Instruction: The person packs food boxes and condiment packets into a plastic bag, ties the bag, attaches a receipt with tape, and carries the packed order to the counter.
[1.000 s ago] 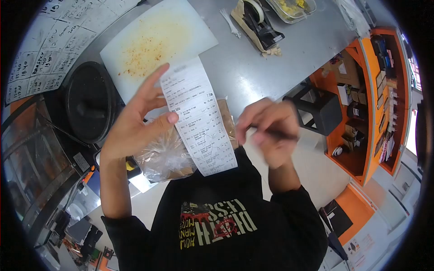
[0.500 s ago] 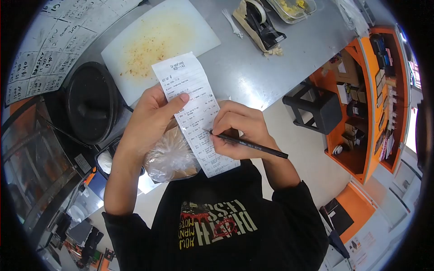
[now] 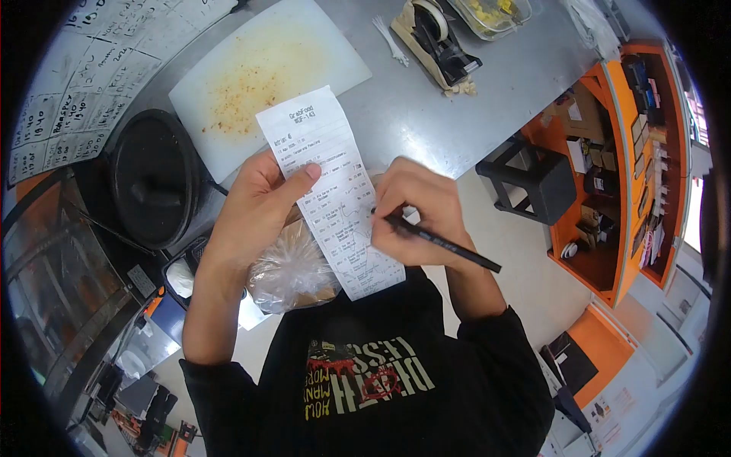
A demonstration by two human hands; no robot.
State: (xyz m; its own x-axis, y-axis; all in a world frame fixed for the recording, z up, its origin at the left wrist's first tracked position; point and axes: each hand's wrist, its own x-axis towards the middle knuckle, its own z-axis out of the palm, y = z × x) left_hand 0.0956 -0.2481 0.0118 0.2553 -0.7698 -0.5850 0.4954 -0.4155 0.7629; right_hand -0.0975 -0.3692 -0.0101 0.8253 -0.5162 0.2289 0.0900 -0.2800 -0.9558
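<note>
A long printed receipt [image 3: 320,145] hangs in front of my chest, its top edge toward the table. My left hand [image 3: 259,202] grips the receipt's left edge, thumb on the printed face and fingers behind. My right hand [image 3: 419,213] is closed around a black marker pen [image 3: 449,245], held at the receipt's right edge; the pen's tip is hidden by my fingers. Thin pen strokes show on the lower part of the paper. Behind the receipt, below my left hand, is a clear plastic bag [image 3: 293,266] with something brown inside.
A stained white cutting board [image 3: 304,46] lies on the metal table [image 3: 487,107]. Beyond it are a tape dispenser [image 3: 434,46], white cable ties [image 3: 391,39] and a clear container [image 3: 495,15] of yellow pieces. A round black lid [image 3: 154,179] is at left, a black stool [image 3: 533,179] at right.
My right hand has shifted right with the marker pen, toward the receipt's edge. New pen strokes show on the lower part of the receipt. My left hand keeps its hold.
</note>
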